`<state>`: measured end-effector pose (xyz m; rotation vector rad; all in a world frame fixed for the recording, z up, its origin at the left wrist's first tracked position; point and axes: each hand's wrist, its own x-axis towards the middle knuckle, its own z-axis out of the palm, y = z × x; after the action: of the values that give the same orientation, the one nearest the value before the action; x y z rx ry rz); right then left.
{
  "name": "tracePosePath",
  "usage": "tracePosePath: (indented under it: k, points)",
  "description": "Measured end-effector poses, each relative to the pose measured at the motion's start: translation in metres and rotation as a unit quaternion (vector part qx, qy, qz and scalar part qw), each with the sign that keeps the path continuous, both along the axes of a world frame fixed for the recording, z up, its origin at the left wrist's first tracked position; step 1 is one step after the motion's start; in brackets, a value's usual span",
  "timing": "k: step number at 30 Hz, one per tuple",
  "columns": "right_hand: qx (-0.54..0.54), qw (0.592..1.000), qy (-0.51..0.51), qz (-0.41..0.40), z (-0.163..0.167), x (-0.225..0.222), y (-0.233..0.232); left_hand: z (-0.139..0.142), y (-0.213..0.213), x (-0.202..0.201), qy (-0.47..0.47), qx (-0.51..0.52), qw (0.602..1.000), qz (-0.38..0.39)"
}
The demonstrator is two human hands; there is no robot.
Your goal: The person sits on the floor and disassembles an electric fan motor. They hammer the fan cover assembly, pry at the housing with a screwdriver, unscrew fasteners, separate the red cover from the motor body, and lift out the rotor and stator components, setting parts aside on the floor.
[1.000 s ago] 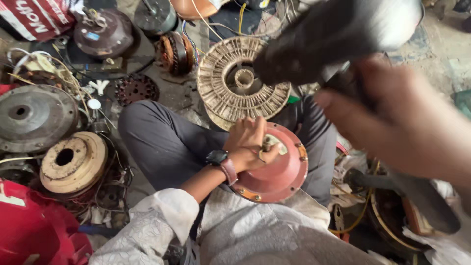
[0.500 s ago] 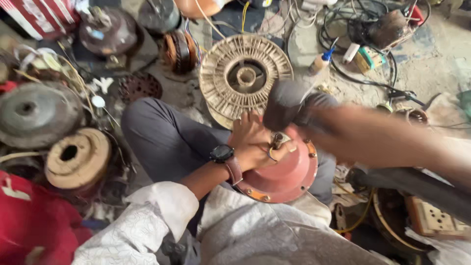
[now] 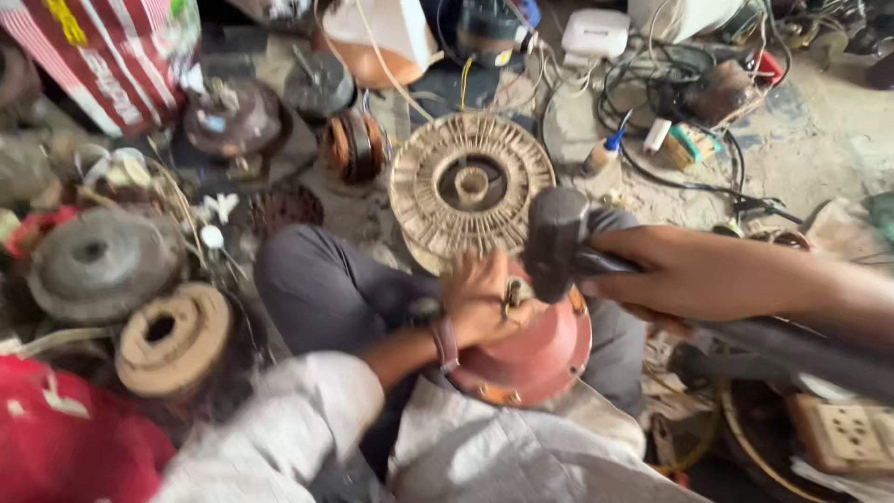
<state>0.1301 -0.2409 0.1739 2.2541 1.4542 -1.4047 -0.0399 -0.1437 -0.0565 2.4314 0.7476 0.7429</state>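
On the lap, between the knees, above a cluttered workshop floor [image 3: 819,140]: red motor housing [image 3: 535,349], dome-shaped, lying tilted. Left hand [image 3: 484,303] laid over its upper edge, fingers curled together around a small metal shaft [image 3: 512,293] at the centre, wristwatch [image 3: 445,340] on the wrist. Right hand [image 3: 694,275] clamped shut on the handle of a dark hammer [image 3: 556,242], head poised just above the shaft, close to the left fingertips. Directly beyond the housing, touching or nearly so: pale ribbed round rotor disc [image 3: 470,186]. Towards the left edge of the floor: grey domed cover [image 3: 98,261] and tan ring-shaped part [image 3: 172,335]. Step judged in hand: striking the shaft while steadying the housing. Next move calls for a square blow, with left fingers kept clear of the head.
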Motion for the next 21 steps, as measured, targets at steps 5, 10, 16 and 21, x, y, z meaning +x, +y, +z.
tracePosePath:
  k: [5,10,16,21]
  points:
    - [0.094,0.963,-0.249,-0.032,0.081,-0.013,0.01,-0.01,0.002,-0.006,0.087,-0.108,0.99,0.028]
    - [0.11,0.982,-0.129,0.08,0.047,-0.04,0.02,0.003,0.009,0.008,0.039,0.046,0.998,0.016]
    - [0.022,0.989,-0.146,-0.015,0.062,-0.013,0.018,-0.002,0.006,0.012,0.03,-0.023,0.999,0.03]
    - [0.38,0.919,-0.078,-0.067,0.081,-0.042,0.004,-0.002,0.003,0.017,0.018,0.017,0.999,0.041]
